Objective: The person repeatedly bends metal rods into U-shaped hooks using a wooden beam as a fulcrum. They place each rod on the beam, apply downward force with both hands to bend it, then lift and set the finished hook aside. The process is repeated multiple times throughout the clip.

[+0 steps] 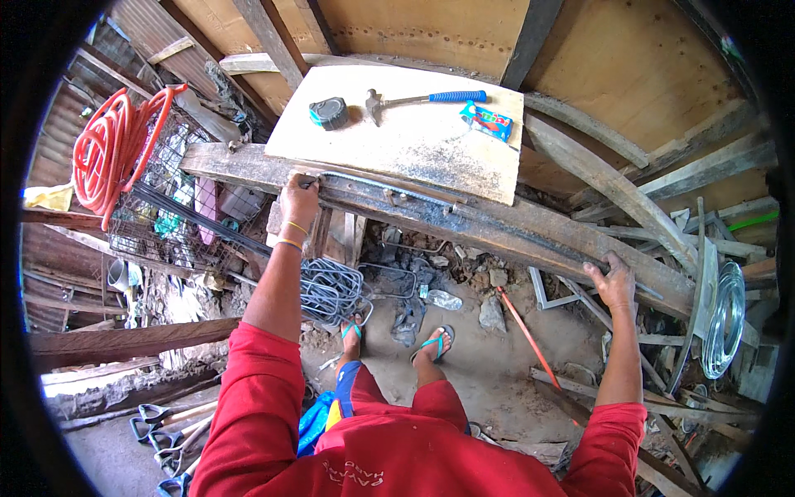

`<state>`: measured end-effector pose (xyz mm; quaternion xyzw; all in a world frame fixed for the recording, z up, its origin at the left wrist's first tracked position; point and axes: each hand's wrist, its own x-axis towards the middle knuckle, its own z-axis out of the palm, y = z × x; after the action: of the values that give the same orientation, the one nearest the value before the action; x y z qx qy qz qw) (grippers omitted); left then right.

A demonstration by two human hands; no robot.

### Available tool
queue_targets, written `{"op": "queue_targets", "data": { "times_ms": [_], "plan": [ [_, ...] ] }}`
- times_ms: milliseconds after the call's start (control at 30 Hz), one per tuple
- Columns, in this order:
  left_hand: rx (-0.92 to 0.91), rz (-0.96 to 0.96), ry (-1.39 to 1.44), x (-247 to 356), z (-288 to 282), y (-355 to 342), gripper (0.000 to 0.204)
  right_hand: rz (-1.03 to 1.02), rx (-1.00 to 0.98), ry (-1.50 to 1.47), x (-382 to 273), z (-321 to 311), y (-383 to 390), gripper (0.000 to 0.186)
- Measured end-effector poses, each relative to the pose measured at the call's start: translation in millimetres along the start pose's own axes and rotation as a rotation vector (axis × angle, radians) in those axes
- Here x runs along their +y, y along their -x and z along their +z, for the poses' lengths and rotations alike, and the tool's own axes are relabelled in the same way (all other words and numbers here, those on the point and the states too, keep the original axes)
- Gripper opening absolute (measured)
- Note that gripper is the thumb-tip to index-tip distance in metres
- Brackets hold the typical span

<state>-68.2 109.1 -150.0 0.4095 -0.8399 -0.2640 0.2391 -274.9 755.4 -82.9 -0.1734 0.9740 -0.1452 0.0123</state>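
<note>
A long wooden beam (381,205) runs across in front of me, its right end nearer. Along its top lies a ribbed steel bar (389,188), dark and hard to follow toward the right. My left hand (298,203) is closed at the bar's left end, with something small and dark by the fingertips. Farther right, my right hand (614,283) is closed over the bar, thumb and fingers on either side. Short bolts or pegs (396,197) stick up from the beam between my hands.
Behind the beam, a plywood board (331,141) bears a tape measure (330,113), a hammer (426,98), a small blue packet (489,123) and dark grit. Bent steel stirrups (327,286) lie below. Orange hose (116,153) hangs left; coiled wire (723,323) hangs right. Shovels (170,431) lie lower left.
</note>
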Motion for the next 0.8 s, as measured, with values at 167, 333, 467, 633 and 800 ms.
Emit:
{"op": "queue_targets", "data": {
  "times_ms": [167,333,467,633,800],
  "plan": [
    [0.04,0.526,-0.032,114,9,126,0.04,0.019,0.03,0.011,-1,0,6,0.055],
    [-0.512,1.092,0.193,280,101,241,0.061,0.015,0.069,0.015,-7,0,15,0.054],
    [-0.678,1.135,0.019,320,147,284,0.062,0.091,0.124,0.053,5,20,26,0.052],
    [-0.644,1.186,-0.064,307,125,301,0.052,0.19,0.241,0.184,-17,29,87,0.062],
    [-0.757,1.318,0.118,237,54,311,0.03,0.556,0.302,0.18,-186,34,233,0.066]
  ]
}}
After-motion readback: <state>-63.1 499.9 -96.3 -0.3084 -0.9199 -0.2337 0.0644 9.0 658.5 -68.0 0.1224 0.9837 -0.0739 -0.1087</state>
